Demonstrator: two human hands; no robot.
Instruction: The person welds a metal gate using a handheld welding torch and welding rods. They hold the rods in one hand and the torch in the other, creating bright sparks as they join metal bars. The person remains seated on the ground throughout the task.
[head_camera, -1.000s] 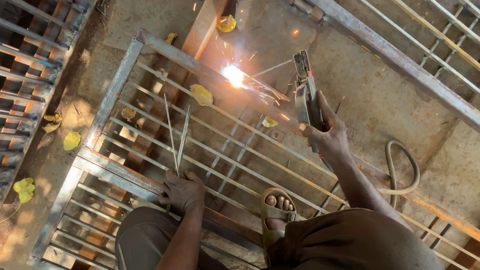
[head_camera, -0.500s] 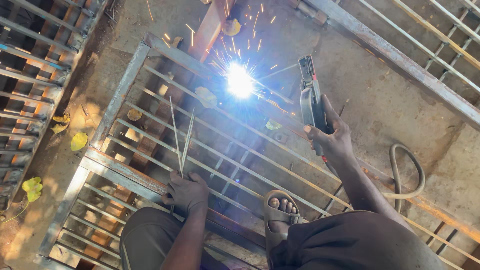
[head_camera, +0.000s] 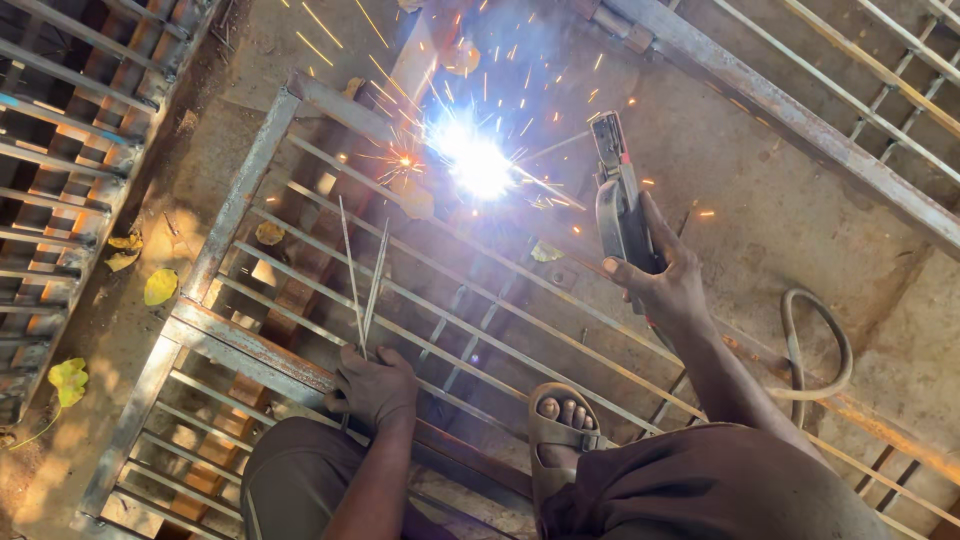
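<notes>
The right hand (head_camera: 668, 285) grips an electrode holder (head_camera: 618, 205), its rod reaching left to a bright arc (head_camera: 478, 160) on the grille (head_camera: 245, 345). The left hand (head_camera: 378, 385) clasps spare rods (head_camera: 362, 280) against the grille's frame. Dusty concrete floor (head_camera: 760, 190) lies beneath, strewn with yellow leaves (head_camera: 160, 287).
</notes>
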